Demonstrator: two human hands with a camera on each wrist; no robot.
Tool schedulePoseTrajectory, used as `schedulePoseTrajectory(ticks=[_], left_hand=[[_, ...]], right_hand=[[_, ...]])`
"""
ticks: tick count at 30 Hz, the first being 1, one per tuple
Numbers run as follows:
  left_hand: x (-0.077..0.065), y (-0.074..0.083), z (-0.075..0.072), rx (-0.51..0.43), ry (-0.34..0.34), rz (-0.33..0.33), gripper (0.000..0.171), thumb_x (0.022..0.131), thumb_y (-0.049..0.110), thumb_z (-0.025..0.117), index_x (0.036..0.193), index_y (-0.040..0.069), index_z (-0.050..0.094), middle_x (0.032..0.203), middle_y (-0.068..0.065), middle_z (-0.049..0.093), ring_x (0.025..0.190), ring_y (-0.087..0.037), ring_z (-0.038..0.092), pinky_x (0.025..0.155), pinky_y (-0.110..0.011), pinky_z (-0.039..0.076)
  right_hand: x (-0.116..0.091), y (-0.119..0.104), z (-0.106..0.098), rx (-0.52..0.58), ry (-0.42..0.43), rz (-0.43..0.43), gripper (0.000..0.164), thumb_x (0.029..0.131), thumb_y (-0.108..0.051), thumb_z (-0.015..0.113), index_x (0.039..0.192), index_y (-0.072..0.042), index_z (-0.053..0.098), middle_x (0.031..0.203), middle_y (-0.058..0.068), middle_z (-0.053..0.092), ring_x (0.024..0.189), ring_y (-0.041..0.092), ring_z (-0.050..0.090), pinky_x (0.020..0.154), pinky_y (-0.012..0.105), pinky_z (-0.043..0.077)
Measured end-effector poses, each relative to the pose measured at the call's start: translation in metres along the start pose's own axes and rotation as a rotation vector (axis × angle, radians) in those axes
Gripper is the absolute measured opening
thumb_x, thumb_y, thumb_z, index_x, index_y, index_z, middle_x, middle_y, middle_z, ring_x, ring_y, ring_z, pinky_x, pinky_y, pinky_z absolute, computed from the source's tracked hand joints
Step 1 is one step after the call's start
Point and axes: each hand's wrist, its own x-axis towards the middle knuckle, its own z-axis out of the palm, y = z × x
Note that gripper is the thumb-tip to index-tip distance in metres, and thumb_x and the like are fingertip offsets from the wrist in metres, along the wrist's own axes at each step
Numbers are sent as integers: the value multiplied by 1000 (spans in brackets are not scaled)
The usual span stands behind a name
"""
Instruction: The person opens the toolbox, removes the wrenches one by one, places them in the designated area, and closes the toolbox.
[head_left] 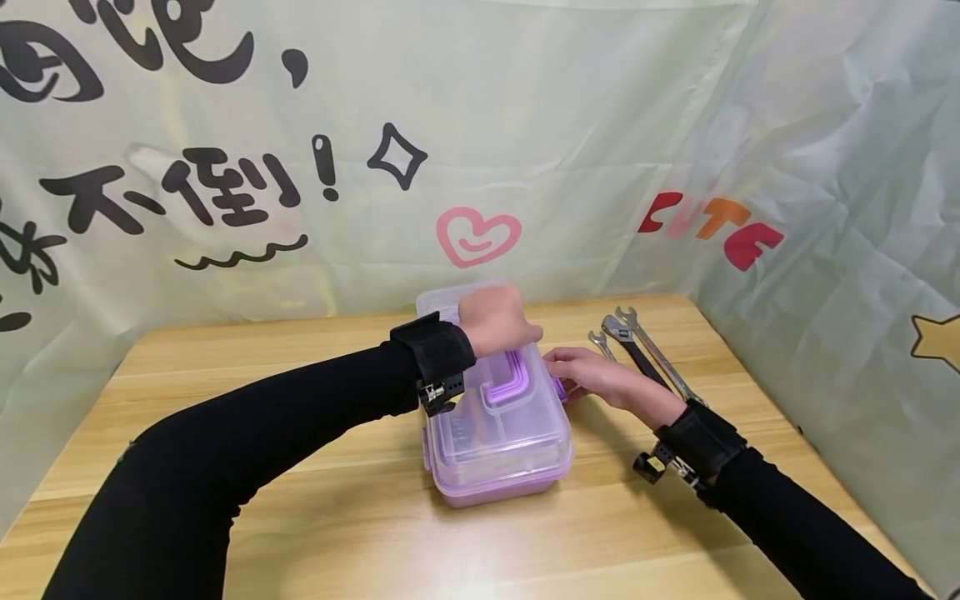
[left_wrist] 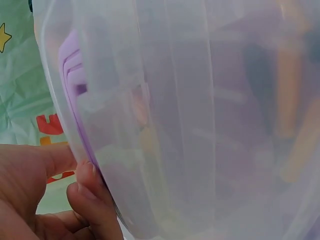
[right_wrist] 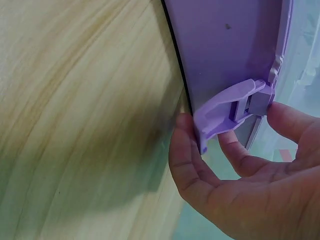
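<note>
A toolbox (head_left: 517,450) with a translucent lid and purple base sits on the table. My left hand (head_left: 495,321) lies over the lid's far half, its fingers curled at the purple carry handle (head_left: 510,383); exactly how they grip is partly hidden. In the left wrist view, the thumb and fingers (left_wrist: 90,200) touch the lid beside that handle. On the box's right side, my right hand (head_left: 592,375) holds the purple latch (right_wrist: 225,107), which stands out from the wall. Orange, stick-like shapes (left_wrist: 287,95) show blurred through the lid.
Right of the box lie an adjustable wrench (head_left: 633,346), a long open-ended wrench (head_left: 660,358) and a smaller wrench (head_left: 600,342), partly behind the right hand. A printed cloth (head_left: 585,125) hangs behind and to the right of the wooden table (head_left: 337,500). Another latch (head_left: 427,450) is on the left side.
</note>
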Motion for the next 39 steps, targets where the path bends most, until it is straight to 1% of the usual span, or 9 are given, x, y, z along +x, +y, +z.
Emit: schedulePoseTrajectory(ticks=[7,11,21,24,27,30,32,35,39], left_hand=[[3,4,6,47,-38,-20,52,94,40,69,58,20,38,58,7,32,59,-13,46,53,-27,34],[4,5,8,80,-49,-22,48,96,37,66,60,20,41,61,6,38,62,-13,50,54,-28,37],[3,7,7,100,-64,-26,49,99,38,64,60,19,41,61,6,37,63,-13,50,54,-27,37],[2,7,6,100,-81,-22,49,99,38,64,60,19,41,61,6,37,63,-13,49,55,-28,37],[0,6,3,89,-104,-6,50,99,37,64,59,18,40,59,6,33,59,-12,45,53,-27,32],[-7,7,-4,69,-118,24,51,99,37,64,59,18,38,57,6,29,55,-11,39,51,-26,26],[-14,8,-11,51,-109,48,52,98,37,65,59,18,37,57,7,27,52,-10,36,50,-26,24],[-31,13,-28,28,-82,89,52,97,36,65,59,18,36,56,7,25,50,-11,32,50,-25,21],[-53,17,-56,9,-37,130,52,96,31,65,55,17,35,53,7,23,47,-10,24,49,-25,17]], right_hand=[[-4,-1,1,-16,20,8,45,109,-29,46,139,5,51,108,7,63,93,17,64,89,43,56],[-3,-1,1,-23,26,11,43,110,-26,45,138,6,50,106,7,63,91,16,64,89,44,56],[-2,-2,0,-33,27,7,43,110,-26,46,138,6,51,102,5,60,89,16,60,86,43,55],[-2,-2,1,-37,28,3,43,110,-26,46,138,6,51,104,7,61,90,17,61,87,44,55],[-2,-1,1,-48,30,5,44,110,-26,45,139,7,51,111,10,62,94,18,61,89,45,56],[-4,-2,0,-67,36,6,45,109,-26,46,140,7,51,118,14,63,99,19,62,92,47,56],[-5,-2,-1,-76,42,5,46,109,-27,48,139,7,52,119,16,63,100,19,63,92,47,56],[-8,-5,-3,-85,50,-5,45,108,-27,50,138,6,54,117,15,65,99,20,63,91,46,56],[-13,-10,-6,-103,49,-23,45,108,-27,50,138,6,55,115,13,66,99,20,63,90,46,54]])
